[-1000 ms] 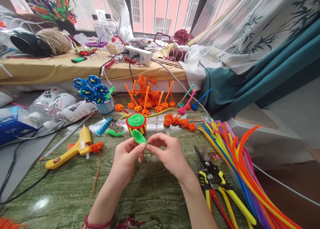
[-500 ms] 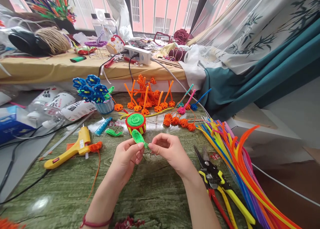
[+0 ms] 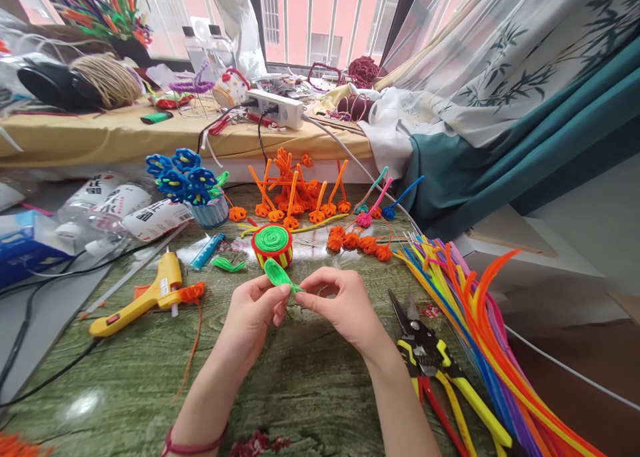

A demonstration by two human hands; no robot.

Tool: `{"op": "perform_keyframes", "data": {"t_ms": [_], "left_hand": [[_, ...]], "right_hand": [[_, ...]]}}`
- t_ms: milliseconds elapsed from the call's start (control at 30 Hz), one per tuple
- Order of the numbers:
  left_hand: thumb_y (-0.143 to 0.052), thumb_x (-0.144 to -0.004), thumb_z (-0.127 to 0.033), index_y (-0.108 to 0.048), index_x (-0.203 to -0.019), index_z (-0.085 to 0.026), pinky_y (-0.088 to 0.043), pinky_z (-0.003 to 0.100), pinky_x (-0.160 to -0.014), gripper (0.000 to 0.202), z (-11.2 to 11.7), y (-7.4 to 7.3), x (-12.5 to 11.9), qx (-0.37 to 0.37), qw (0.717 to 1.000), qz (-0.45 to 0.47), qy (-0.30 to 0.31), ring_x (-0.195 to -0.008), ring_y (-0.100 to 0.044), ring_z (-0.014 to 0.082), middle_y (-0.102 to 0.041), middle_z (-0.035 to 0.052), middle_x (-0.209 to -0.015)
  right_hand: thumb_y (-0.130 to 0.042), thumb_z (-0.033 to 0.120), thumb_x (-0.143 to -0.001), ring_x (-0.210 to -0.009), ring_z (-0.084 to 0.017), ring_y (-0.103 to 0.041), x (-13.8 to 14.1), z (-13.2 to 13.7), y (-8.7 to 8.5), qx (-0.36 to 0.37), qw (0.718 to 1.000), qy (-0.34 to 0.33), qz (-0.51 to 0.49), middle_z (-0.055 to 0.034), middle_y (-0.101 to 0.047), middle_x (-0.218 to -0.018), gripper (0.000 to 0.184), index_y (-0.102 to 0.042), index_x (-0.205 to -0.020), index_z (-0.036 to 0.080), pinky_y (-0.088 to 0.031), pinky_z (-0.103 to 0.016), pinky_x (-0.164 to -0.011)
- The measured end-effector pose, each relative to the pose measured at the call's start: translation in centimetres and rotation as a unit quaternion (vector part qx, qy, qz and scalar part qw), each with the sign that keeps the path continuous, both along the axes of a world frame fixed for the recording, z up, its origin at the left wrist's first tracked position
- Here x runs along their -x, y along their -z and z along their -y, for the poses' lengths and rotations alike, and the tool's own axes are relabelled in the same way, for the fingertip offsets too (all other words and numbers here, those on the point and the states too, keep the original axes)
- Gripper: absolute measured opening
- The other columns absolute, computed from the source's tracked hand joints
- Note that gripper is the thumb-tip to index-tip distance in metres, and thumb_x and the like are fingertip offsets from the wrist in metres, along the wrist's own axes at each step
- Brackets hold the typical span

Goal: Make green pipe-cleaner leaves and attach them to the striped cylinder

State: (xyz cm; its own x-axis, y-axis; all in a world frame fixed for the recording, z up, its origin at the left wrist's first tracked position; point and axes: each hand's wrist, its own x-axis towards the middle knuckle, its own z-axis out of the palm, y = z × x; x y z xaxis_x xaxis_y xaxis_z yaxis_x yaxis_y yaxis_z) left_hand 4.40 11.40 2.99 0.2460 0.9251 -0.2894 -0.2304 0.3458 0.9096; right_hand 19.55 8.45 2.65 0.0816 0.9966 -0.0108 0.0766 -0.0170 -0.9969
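My left hand (image 3: 253, 317) and my right hand (image 3: 340, 307) meet over the green marbled tabletop (image 3: 125, 384), both pinching a small green pipe-cleaner leaf (image 3: 277, 273). The left fingers grip the leaf's lower edge; the right thumb and forefinger pinch its thin tip. Just behind the leaf stands a round coiled piece (image 3: 272, 243) with a green top and red-and-yellow side. A second green leaf (image 3: 228, 265) lies on the table to its left.
A yellow glue gun (image 3: 145, 297) lies at left, yellow-handled cutters (image 3: 440, 370) at right beside a fan of coloured pipe cleaners (image 3: 480, 330). Orange pipe-cleaner flowers (image 3: 295, 197) and a blue flower pot (image 3: 193, 184) stand behind. Cables and bottles crowd the left edge.
The hands stay close together on the leaf; the right fingers have shifted slightly along its tip. Nothing else has moved.
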Motion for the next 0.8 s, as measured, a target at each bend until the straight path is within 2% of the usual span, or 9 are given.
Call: {"op": "perform_keyframes", "data": {"t_ms": [133,267,400,533,667,800], "left_hand": [[-0.08,-0.063,-0.028,-0.061,-0.053,-0.017,-0.033,0.02,-0.042,0.025,-0.1,0.3,0.0,-0.025,0.999,-0.019,-0.015,-0.044,-0.042,0.0077,-0.053,-0.0056,-0.045],[-0.08,-0.065,-0.027,-0.062,-0.054,-0.017,-0.033,0.02,-0.044,0.022,0.1,0.3,-0.2,-0.044,0.998,-0.022,-0.04,-0.044,-0.042,0.0074,-0.052,-0.0066,-0.045],[-0.079,-0.065,-0.025,-0.063,-0.057,-0.016,-0.034,0.02,-0.043,0.021,0.3,0.3,-0.5,-0.041,0.997,-0.008,-0.065,-0.045,-0.043,0.0072,-0.052,-0.0073,-0.046],[-0.08,-0.066,-0.025,-0.065,-0.062,-0.015,-0.038,0.019,-0.045,0.018,0.3,0.5,-0.6,-0.026,0.996,0.022,-0.085,-0.047,-0.047,0.0071,-0.057,-0.0067,-0.051],[-0.077,-0.074,-0.021,-0.066,-0.069,-0.014,-0.042,0.02,-0.048,0.014,0.0,0.7,-0.4,-0.007,0.995,0.051,-0.09,-0.051,-0.053,0.0075,-0.066,-0.004,-0.062],[-0.078,-0.072,-0.02,-0.065,-0.066,-0.014,-0.042,0.019,-0.047,0.016,-0.2,0.4,-0.2,0.004,0.992,0.075,-0.097,-0.049,-0.053,0.007,-0.064,-0.0051,-0.059]], "right_hand": [[-0.075,0.018,-0.075,-0.06,-0.013,-0.057,0.4,-0.1,-0.2,-0.049,0.994,0.036,0.09,-0.0004,-0.069,-0.069,0.005,-0.072,-0.071,0.017,-0.041,-0.025,-0.057],[-0.07,0.009,-0.075,-0.063,-0.013,-0.055,0.9,0.1,-0.5,-0.09,0.98,0.054,0.168,0.0023,-0.064,-0.073,0.011,-0.067,-0.071,0.019,-0.039,-0.025,-0.06],[-0.066,0.007,-0.077,-0.066,-0.014,-0.055,1.5,0.3,-0.4,-0.122,0.966,0.06,0.222,0.0025,-0.06,-0.076,0.015,-0.061,-0.074,0.021,-0.038,-0.026,-0.061],[-0.061,0.004,-0.08,-0.069,-0.017,-0.056,2.1,0.3,0.0,-0.154,0.95,0.065,0.264,-0.0006,-0.062,-0.08,0.016,-0.062,-0.08,0.019,-0.039,-0.028,-0.065],[-0.053,0.006,-0.087,-0.078,-0.022,-0.057,2.2,0.3,0.2,-0.188,0.939,0.045,0.285,-0.0074,-0.068,-0.085,0.019,-0.067,-0.083,0.018,-0.038,-0.033,-0.071],[-0.051,0.012,-0.09,-0.089,-0.025,-0.057,2.1,0.4,-0.2,-0.195,0.949,0.046,0.245,-0.0102,-0.07,-0.094,0.02,-0.069,-0.085,0.019,-0.039,-0.038,-0.081]]}}
